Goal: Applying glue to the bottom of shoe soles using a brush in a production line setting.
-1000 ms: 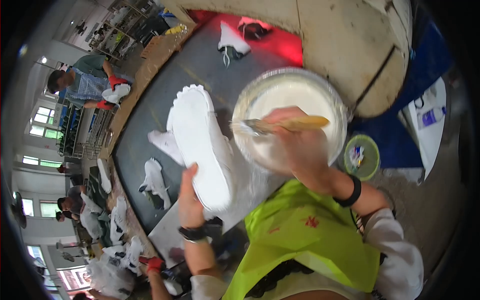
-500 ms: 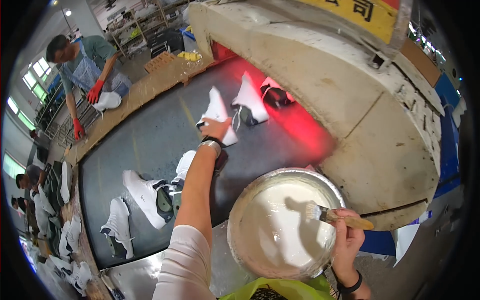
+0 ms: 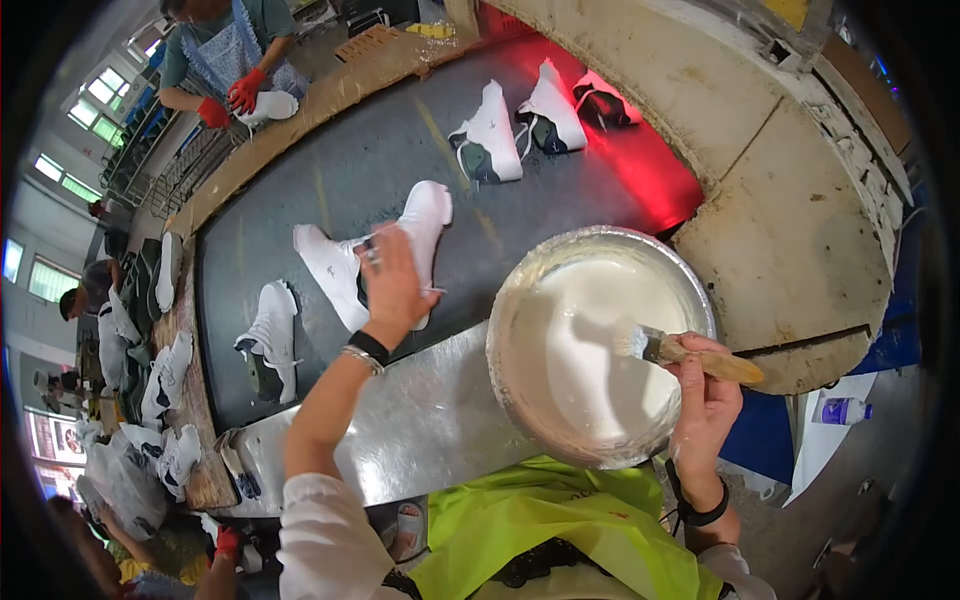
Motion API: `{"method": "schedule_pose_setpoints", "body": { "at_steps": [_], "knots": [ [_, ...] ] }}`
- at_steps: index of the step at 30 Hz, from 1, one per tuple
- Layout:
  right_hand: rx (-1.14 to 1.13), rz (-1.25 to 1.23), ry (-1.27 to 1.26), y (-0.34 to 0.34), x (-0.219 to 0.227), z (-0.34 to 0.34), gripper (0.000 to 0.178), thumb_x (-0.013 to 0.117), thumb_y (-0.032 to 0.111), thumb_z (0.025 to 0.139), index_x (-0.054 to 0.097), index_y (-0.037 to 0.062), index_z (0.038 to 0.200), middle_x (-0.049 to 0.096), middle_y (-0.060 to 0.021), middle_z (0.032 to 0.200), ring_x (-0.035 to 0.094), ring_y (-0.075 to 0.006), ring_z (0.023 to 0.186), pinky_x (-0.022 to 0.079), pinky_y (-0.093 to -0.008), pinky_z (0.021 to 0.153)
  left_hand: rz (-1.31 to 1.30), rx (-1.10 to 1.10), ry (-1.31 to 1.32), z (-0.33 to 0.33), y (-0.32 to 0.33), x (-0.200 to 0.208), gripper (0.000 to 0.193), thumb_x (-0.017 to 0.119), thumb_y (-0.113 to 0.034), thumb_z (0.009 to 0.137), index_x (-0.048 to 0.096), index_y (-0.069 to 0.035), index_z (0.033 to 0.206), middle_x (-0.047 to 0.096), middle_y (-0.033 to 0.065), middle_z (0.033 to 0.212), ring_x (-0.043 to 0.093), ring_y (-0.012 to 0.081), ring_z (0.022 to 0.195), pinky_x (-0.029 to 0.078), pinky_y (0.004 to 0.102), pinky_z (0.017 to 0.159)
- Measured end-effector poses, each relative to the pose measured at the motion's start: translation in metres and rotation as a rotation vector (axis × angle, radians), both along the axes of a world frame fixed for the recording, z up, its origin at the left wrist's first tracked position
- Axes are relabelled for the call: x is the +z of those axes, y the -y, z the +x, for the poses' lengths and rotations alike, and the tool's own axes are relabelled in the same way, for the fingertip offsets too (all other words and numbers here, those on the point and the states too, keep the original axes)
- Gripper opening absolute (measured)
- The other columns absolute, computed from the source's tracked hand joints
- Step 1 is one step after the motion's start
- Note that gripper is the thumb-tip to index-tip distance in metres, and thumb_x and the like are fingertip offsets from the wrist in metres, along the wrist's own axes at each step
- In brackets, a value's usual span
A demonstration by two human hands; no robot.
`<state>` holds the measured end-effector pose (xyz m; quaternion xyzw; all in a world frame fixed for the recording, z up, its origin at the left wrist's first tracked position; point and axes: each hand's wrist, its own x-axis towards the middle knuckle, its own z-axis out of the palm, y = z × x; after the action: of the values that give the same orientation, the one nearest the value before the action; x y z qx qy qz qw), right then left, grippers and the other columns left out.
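Note:
My left hand, fingers stretched and apart, reaches over two white shoes on the dark belt. One white shoe is at its right and another white shoe at its left; whether the fingers touch either is unclear. In my right hand is a paintbrush with a wooden handle, its whitish bristles above a metal bowl of creamy white liquid. Further left stands a white and green shoe. At the far side are a white and green shoe, a similar shoe and a dark-and-white shoe.
The belt runs toward a red-lit opening under a beige machine housing. A metal ledge borders its near side. Shoes line a side board. Across the belt, a person in red gloves handles a white shoe.
My left hand has let go of a far shoe near the red light and come back to the nearer pair. The view has tilted downward. The brush remains over the bowl.

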<state>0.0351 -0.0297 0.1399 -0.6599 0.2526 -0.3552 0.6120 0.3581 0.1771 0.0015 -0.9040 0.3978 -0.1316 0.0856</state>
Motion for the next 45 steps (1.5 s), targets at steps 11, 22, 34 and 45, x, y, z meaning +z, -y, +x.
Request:
{"method": "schedule_pose_setpoints", "body": {
  "at_steps": [11, 22, 34, 45],
  "knots": [
    [-0.158, -0.034, 0.043, 0.0, 0.004, -0.01, 0.018, 0.051, 0.006, 0.096, 0.055, -0.0058, 0.109, 0.059, -0.013, 0.111, 0.059, -0.0168, 0.096, 0.051, -0.0296, 0.084, 0.045, 0.466, -0.876, 0.134, -0.012, 0.032, 0.118, 0.066, -0.082, 0.055, 0.05, 0.007, 0.131, 0.052, 0.0306, 0.129, 0.053, 0.0382, 0.121, 0.041, 0.0392, 0.101],
    [-0.043, 0.012, 0.03, -0.007, 0.004, 0.002, 0.017, 0.051, 0.004, 0.095, 0.057, -0.0045, 0.109, 0.061, -0.0107, 0.108, 0.06, -0.0159, 0.097, 0.052, -0.0293, 0.083, -0.215, 0.551, -0.789, 0.132, 0.034, 0.033, 0.088, 0.069, -0.067, 0.061, 0.066, 0.007, 0.108, 0.066, 0.0249, 0.109, 0.064, 0.0366, 0.104, 0.05, 0.038, 0.089],
    [-0.037, -0.023, 0.001, -0.03, 0.002, -0.028, 0.017, 0.054, 0.005, 0.096, 0.059, -0.0047, 0.108, 0.062, -0.0102, 0.106, 0.061, -0.0139, 0.094, 0.053, -0.0277, 0.078, -1.421, 0.176, -1.318, -0.067, -0.139, 0.09, 0.035, 0.063, -0.02, 0.088, 0.057, 0.003, 0.113, 0.066, 0.0126, 0.102, 0.064, 0.0159, 0.082, 0.052, 0.0299, 0.077],
    [0.17, -0.034, -0.064, -0.043, -0.01, -0.003, 0.024, 0.055, 0.013, 0.097, 0.06, -0.0054, 0.111, 0.063, -0.0108, 0.105, 0.062, -0.0139, 0.092, 0.056, -0.0291, 0.078, -2.262, 0.387, -1.301, -0.271, -0.124, -0.039, 0.064, 0.033, -0.053, 0.096, 0.041, -0.002, 0.135, 0.053, 0.0115, 0.131, 0.053, 0.0213, 0.117, 0.044, 0.0354, 0.099]
  ]
}}
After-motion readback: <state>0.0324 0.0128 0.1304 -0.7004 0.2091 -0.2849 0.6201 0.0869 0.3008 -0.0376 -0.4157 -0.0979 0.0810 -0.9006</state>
